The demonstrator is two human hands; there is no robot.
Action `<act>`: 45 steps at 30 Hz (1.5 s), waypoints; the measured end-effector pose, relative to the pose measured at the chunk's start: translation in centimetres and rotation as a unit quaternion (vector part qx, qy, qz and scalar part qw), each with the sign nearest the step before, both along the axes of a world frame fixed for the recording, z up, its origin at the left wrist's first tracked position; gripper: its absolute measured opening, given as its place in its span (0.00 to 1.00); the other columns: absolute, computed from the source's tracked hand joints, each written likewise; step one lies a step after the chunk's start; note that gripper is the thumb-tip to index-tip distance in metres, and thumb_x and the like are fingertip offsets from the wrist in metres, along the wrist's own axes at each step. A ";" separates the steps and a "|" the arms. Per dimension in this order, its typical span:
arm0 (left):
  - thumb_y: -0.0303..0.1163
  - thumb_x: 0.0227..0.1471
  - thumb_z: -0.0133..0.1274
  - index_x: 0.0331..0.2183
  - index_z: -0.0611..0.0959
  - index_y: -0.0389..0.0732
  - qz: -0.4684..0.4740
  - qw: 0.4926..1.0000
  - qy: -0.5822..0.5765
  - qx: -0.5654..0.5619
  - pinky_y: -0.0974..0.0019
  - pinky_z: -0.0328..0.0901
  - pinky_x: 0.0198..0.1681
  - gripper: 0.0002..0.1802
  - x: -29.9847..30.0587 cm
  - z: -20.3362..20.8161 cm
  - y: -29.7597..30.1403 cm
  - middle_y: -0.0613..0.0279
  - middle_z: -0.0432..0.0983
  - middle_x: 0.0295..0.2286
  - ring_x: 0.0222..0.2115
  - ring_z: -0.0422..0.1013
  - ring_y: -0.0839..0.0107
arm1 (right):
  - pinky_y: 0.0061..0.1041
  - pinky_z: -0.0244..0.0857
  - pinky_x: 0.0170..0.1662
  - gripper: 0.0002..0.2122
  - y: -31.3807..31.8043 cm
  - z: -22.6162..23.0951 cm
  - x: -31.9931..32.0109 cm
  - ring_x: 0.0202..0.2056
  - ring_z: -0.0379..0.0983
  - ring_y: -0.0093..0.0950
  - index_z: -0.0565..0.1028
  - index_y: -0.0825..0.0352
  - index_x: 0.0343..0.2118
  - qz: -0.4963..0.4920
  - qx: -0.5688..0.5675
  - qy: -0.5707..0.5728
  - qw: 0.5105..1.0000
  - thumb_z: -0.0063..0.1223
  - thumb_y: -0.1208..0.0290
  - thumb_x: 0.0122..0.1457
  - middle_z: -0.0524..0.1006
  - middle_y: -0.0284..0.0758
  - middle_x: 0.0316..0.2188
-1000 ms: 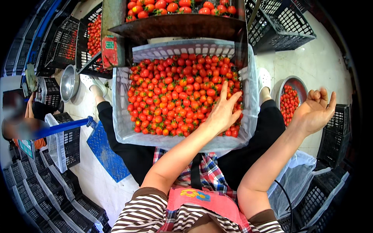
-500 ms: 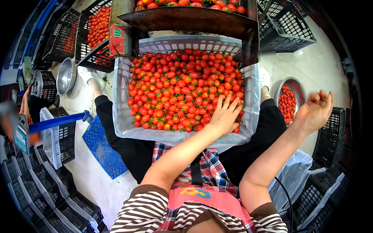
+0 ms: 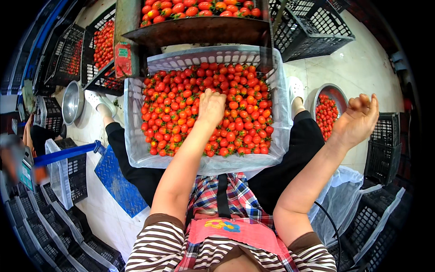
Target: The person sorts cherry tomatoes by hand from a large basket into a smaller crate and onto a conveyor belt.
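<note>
A crate lined with white netting (image 3: 136, 140) rests between my knees, heaped with small red cherry tomatoes (image 3: 181, 97), many with green stems. Over the middle of the heap is my left hand (image 3: 211, 107), its fingers curled down among the fruit. Whatever they pinch is hidden beneath the knuckles. My right hand (image 3: 355, 122) is raised at the right, beside a metal bowl (image 3: 346, 97) with more tomatoes in it. Its fingers are loosely bent and apart, and no fruit shows in it.
A metal trough (image 3: 199, 28) with tomatoes overhangs the crate's far edge. Black crates (image 3: 312, 43) stand far right, others at both sides. An empty steel basin (image 3: 73, 102) and a blue metal plate (image 3: 118, 181) lie left. Another person's arm (image 3: 28, 133) shows far left.
My left hand has moved from the crate's near right part to its middle, and its spread fingers have curled. My right hand stays raised. The whole view has shifted slightly.
</note>
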State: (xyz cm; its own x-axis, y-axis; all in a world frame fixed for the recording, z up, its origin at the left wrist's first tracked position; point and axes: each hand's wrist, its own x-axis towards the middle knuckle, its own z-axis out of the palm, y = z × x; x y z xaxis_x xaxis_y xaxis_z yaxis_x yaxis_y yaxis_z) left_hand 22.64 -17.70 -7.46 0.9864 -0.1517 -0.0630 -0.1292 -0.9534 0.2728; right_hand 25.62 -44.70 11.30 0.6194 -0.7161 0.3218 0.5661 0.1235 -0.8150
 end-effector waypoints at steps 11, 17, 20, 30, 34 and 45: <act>0.28 0.41 0.59 0.33 0.78 0.37 0.116 0.900 -0.039 -0.419 0.68 0.67 0.30 0.13 -5.8 5.6 1.4 0.60 0.70 0.30 0.33 0.69 0.73 | 0.16 0.60 0.27 0.09 0.0 -0.9 1.2 0.23 0.64 0.22 0.69 0.75 0.39 0.023 0.000 0.017 1.000 0.45 0.74 0.58 0.71 0.38 0.25; 0.28 0.48 0.51 0.39 0.79 0.37 -0.078 0.786 0.498 -0.359 0.73 0.64 0.30 0.13 -8.4 11.7 11.5 0.66 0.75 0.29 0.25 0.68 0.79 | 0.15 0.59 0.25 0.10 -2.4 -3.4 1.4 0.22 0.62 0.19 0.70 0.73 0.40 0.049 0.018 0.045 0.998 0.44 0.73 0.59 0.70 0.35 0.25; 0.29 0.49 0.51 0.40 0.78 0.36 0.036 0.817 0.452 -0.356 0.72 0.68 0.34 0.14 -8.9 11.6 19.8 0.63 0.76 0.29 0.29 0.71 0.77 | 0.15 0.57 0.27 0.11 -1.4 -3.3 1.0 0.24 0.62 0.19 0.71 0.72 0.40 0.023 -0.018 0.072 0.997 0.47 0.72 0.57 0.71 0.35 0.29; 0.42 0.40 0.57 0.53 0.62 0.40 0.389 0.895 -0.147 -0.159 0.51 0.59 0.49 0.40 -8.0 4.7 21.2 0.42 0.64 0.46 0.45 0.63 0.43 | 0.12 0.54 0.25 0.10 -3.2 -6.8 3.8 0.21 0.59 0.16 0.72 0.70 0.37 0.109 -0.016 0.165 0.980 0.44 0.67 0.59 0.69 0.29 0.24; 0.32 0.43 0.53 0.56 0.54 0.37 0.410 0.906 -0.084 -0.068 0.52 0.63 0.40 0.40 -11.9 0.6 16.8 0.45 0.67 0.38 0.38 0.67 0.51 | 0.14 0.56 0.26 0.14 -3.0 -8.7 3.7 0.24 0.62 0.16 0.68 0.67 0.44 0.237 -0.177 0.273 0.916 0.46 0.65 0.58 0.70 0.31 0.25; 0.25 0.46 0.43 0.53 0.61 0.35 0.368 0.923 -0.110 0.000 0.58 0.66 0.37 0.29 -8.1 1.5 13.6 0.49 0.72 0.35 0.35 0.70 0.60 | 0.22 0.61 0.33 0.16 -7.7 -14.4 4.7 0.27 0.66 0.24 0.69 0.69 0.47 0.127 -0.486 0.205 0.840 0.48 0.74 0.53 0.71 0.34 0.30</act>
State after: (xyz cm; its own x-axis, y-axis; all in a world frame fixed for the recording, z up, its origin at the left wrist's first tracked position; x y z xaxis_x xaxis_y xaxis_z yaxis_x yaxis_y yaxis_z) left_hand 14.59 -4.14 -5.91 0.8113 0.5649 0.1505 0.5017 -0.8049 0.3169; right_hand 30.33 -52.41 -3.10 0.9141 -0.0666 0.4001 0.2689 -0.6389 -0.7207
